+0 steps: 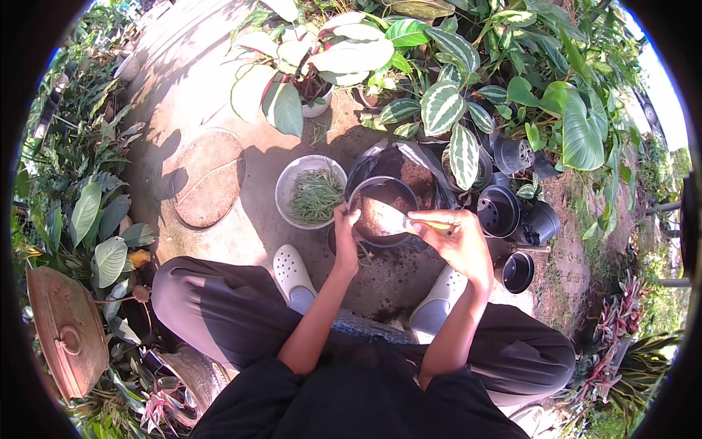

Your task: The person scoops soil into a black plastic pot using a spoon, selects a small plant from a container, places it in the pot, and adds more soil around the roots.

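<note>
My left hand grips the left rim of a round plant pot in front of me. My right hand is closed on the yellowish handle of a trowel, whose broad blade lies over the pot's opening, with some soil on or under it. Behind the pot, a black plastic bag stands open with brown soil inside. To the left of the pot is a pale round basin holding cut green stems or leaves.
Several black plastic nursery pots lie or stand at the right. A potted plant with large pale leaves and a striped-leaf plant stand beyond. A round cover is set in the concrete floor at left. Soil is scattered between my white clogs.
</note>
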`<state>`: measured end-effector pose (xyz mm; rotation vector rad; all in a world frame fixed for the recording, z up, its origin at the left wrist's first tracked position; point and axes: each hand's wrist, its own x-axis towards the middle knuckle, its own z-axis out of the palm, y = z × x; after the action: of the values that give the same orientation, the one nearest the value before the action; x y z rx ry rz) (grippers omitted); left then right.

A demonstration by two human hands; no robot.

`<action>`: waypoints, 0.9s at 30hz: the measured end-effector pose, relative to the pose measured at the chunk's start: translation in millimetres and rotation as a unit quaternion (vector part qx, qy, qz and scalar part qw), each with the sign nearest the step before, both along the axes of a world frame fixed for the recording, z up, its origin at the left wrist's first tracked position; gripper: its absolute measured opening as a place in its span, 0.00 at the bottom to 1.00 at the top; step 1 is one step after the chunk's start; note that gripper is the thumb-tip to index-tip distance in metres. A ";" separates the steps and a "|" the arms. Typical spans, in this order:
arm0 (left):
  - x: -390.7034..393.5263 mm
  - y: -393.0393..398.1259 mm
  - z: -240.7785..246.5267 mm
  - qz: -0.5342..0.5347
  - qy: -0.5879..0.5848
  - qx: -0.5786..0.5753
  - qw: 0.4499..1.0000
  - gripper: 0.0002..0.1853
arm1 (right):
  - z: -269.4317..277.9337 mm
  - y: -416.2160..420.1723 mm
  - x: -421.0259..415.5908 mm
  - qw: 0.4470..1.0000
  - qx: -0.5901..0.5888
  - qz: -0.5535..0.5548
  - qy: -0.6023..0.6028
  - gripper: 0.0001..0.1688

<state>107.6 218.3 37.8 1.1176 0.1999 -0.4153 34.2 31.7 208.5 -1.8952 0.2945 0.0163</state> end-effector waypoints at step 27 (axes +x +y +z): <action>-3.4 -4.8 4.0 0.016 -0.020 -0.014 1.000 0.19 | -26.3 -22.0 -14.5 0.997 0.040 -0.054 -0.033 0.13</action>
<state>104.3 213.6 41.8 1.0931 0.1764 -0.3664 19.7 9.6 182.1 -1.7939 0.3458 -0.1063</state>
